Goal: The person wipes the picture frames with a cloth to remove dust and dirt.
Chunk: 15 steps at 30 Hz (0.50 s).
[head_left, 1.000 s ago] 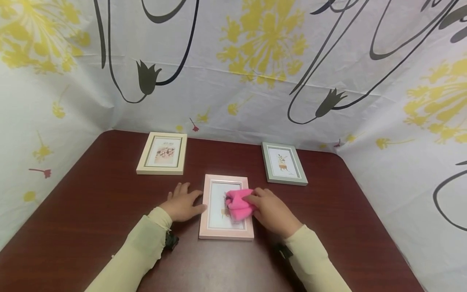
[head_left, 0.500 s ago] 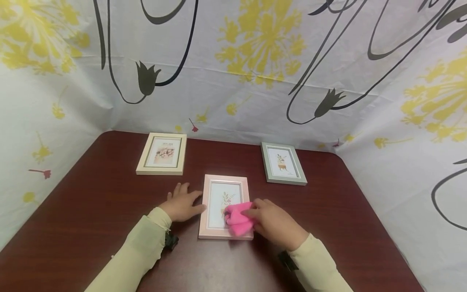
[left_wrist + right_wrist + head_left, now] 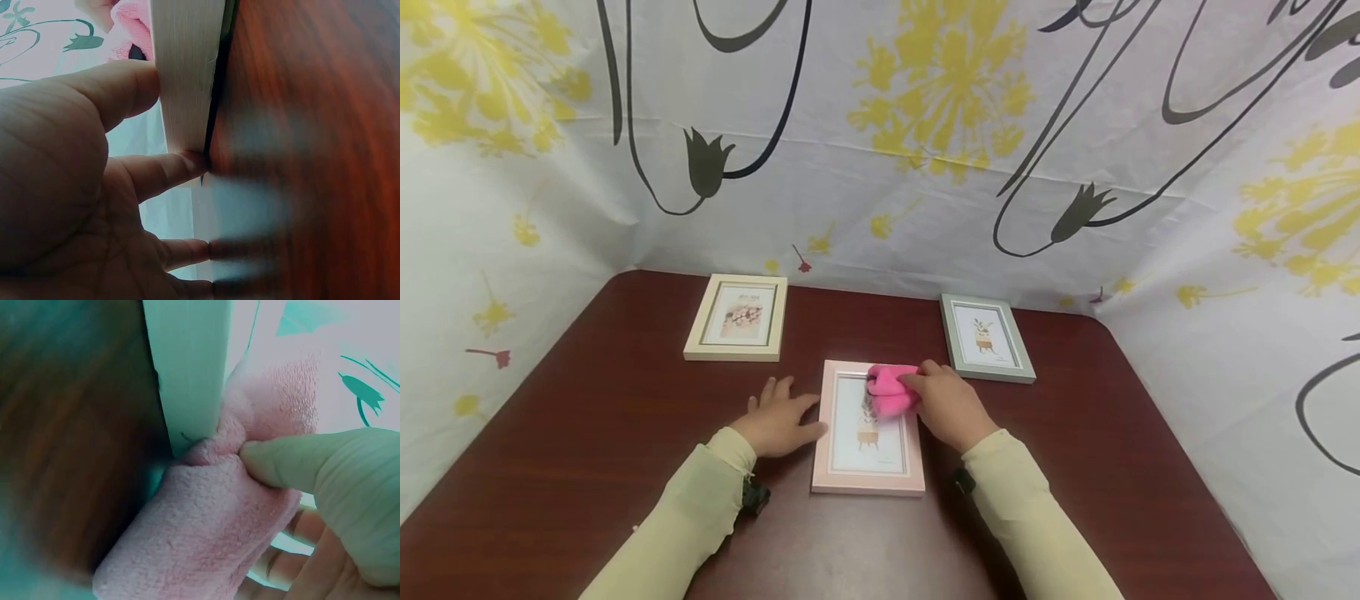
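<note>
A pink picture frame (image 3: 868, 483) lies face up at the middle of the table, a potted plant printed on its picture. My right hand (image 3: 951, 404) grips a bright pink cloth (image 3: 892, 392) bunched over the frame's upper right part. In the right wrist view the thumb presses into the folded cloth (image 3: 200, 531), which laps over the frame's side edge (image 3: 190, 369). My left hand (image 3: 777, 421) rests at the frame's left side with fingers spread. Thumb and index fingertip touch the frame's side (image 3: 187, 81) in the left wrist view; the other fingertips are on the table.
A cream picture frame (image 3: 696, 337) lies at the back left of the dark red wooden table (image 3: 587, 433). A grey-green picture frame (image 3: 1028, 375) lies at the back right. White patterned cloth (image 3: 820, 167) hangs behind and along both sides.
My right hand moved the cloth down toward the frame's lower right, then up to its upper right corner. The left hand and the frame stay in place.
</note>
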{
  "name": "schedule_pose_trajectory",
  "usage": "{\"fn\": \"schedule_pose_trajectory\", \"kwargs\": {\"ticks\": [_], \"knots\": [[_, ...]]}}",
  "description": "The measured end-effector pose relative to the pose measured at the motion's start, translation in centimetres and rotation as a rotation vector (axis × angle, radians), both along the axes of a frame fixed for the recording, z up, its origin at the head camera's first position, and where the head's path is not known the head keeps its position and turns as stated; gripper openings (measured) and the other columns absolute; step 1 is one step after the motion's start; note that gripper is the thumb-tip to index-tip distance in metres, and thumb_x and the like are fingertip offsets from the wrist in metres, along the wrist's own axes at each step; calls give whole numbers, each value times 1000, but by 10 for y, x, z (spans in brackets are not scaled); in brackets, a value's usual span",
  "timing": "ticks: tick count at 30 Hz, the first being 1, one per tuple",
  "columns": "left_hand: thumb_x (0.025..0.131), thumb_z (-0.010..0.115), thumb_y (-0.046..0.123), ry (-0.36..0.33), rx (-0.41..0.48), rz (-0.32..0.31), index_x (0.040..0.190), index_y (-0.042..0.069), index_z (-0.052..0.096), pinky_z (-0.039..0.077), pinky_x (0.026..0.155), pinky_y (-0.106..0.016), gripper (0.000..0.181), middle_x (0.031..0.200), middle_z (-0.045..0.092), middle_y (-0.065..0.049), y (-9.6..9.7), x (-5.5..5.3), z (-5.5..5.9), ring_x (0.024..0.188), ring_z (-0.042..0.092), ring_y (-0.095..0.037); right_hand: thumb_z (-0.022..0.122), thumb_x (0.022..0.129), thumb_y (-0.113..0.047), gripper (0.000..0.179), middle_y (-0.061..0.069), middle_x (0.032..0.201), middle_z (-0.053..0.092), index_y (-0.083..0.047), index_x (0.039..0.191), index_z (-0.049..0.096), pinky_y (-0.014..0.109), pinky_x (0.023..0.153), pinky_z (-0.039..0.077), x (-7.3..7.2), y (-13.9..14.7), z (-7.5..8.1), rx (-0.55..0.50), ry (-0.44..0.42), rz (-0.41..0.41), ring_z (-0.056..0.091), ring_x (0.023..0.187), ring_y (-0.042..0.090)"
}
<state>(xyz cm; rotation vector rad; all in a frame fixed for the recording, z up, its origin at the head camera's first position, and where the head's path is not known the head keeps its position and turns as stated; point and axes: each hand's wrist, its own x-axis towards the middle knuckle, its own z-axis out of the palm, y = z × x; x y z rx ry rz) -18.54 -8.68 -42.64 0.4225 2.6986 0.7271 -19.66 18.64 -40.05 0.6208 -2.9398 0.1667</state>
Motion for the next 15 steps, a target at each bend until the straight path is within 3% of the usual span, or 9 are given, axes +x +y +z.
{"fn": "schedule_pose_trajectory", "kwargs": {"ticks": [8, 10, 15], "knots": [[96, 60, 42, 5, -2, 13, 142, 6, 52, 12, 105, -76, 59, 154, 21, -34, 1, 1, 0, 142, 9, -58, 79, 84, -8, 41, 10, 100, 62, -13, 124, 71, 40, 76, 56, -10, -5, 15, -77, 176, -2, 59, 89, 27], [96, 60, 41, 4, -1, 17, 142, 6, 53, 12, 106, -76, 59, 154, 21, -34, 1, 1, 1, 142, 9, -58, 77, 85, -7, 41, 11, 104, 63, -14, 125, 71, 41, 79, 56, -14, -10, 14, -35, 154, 1, 59, 91, 28], [97, 59, 42, 1, -3, 4, 143, 6, 52, 12, 106, -76, 59, 155, 21, -34, -1, 1, 2, 142, 8, -57, 68, 91, -5, 39, 12, 110, 64, -20, 126, 70, 42, 82, 55, -22, -20, 6, 105, -4, -19, 57, 92, 28]]}}
